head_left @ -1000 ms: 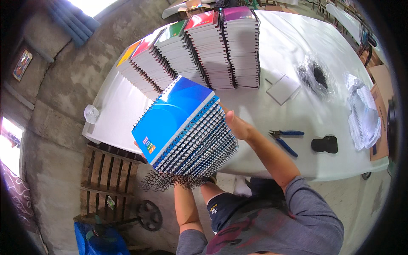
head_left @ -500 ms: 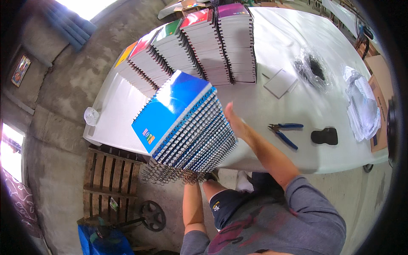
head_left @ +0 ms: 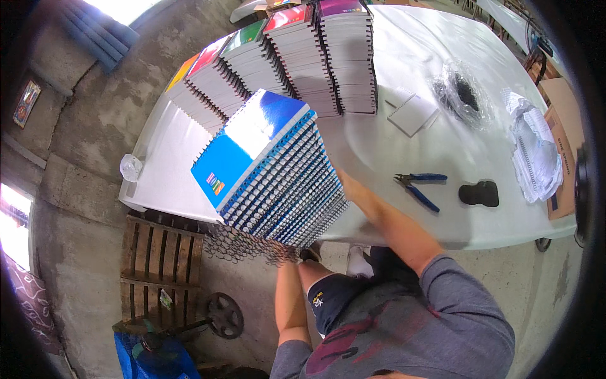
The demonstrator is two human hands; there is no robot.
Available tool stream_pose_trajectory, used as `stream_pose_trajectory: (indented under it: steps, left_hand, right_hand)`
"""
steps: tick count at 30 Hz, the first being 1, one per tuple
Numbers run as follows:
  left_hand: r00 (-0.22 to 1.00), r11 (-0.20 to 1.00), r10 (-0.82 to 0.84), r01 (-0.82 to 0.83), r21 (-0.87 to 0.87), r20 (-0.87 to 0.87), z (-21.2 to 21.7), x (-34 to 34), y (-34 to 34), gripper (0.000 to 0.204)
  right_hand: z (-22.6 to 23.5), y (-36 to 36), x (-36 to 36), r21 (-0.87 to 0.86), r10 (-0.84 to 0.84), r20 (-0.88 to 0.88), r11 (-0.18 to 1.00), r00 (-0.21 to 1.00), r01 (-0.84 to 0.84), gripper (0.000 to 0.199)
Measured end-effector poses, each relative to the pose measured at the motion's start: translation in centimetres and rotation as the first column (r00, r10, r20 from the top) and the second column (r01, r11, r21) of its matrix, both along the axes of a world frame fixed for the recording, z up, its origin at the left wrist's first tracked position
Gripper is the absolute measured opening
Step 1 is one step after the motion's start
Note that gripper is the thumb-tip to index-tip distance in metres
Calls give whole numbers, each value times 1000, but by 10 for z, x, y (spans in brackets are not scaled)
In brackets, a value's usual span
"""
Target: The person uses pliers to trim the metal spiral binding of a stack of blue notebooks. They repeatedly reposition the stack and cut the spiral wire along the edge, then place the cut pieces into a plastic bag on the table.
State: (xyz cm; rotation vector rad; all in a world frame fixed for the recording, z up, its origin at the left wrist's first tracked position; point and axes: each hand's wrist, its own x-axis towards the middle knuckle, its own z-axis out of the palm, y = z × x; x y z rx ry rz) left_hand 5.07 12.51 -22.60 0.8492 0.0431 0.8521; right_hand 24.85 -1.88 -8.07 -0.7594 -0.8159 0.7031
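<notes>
A tall stack of blue spiral-bound notebooks [head_left: 250, 135] stands tilted at the table's near left edge, wire coils facing me. The lowest coils hang in view past the edge. My right hand [head_left: 347, 187] is against the stack's right side, closed on it, with its fingertips hidden behind the covers. Up to the bottom coils reaches my left forearm [head_left: 291, 297]; the stack hides that hand and its fingers. Behind the blue stack stand several tall stacks of spiral notebooks [head_left: 303, 57] with orange, red, green and purple covers.
On the white table [head_left: 404, 230] lie blue-handled pliers [head_left: 421, 188], a black pad-like object [head_left: 479, 194], a small notepad [head_left: 413, 114], clear plastic wrap [head_left: 464, 95] and crumpled white sheets [head_left: 535, 151]. A cardboard box [head_left: 564, 151] stands right. Below left is a wooden pallet [head_left: 161, 252].
My right hand has slipped lower and further behind the stack's side; its raised thumb no longer shows. The whole view has shifted slightly.
</notes>
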Motion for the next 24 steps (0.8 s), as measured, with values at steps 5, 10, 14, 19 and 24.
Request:
stream_pose_trajectory:
  steps: [5, 10, 14, 19, 24]
  left_hand:
    - [997, 996, -10, 17, -92, 82, -8, 3, -3, 59]
    - [981, 972, 126, -153, -181, -148, -46, 0, 10, 58]
    - [861, 856, 441, -319, 405, -253, -6, -19, 27, 81]
    - [891, 871, 424, -352, 342, -162, 64, -69, -39, 103]
    - [810, 756, 425, -74, 650, -403, 61, -68, -95, 51]
  right_hand:
    - [-23, 12, 14, -40, -11, 34, 999, 999, 13, 88]
    - [-23, 8, 2, -31, 50, -83, 998, 995, -53, 73]
    - [-9, -13, 9, -140, -128, -13, 982, 992, 125, 64]
    - [42, -154, 19, -291, -179, 892, 477, 415, 829, 77]
    - [18, -204, -18, -391, 307, 876, -3, 373, 920, 72]
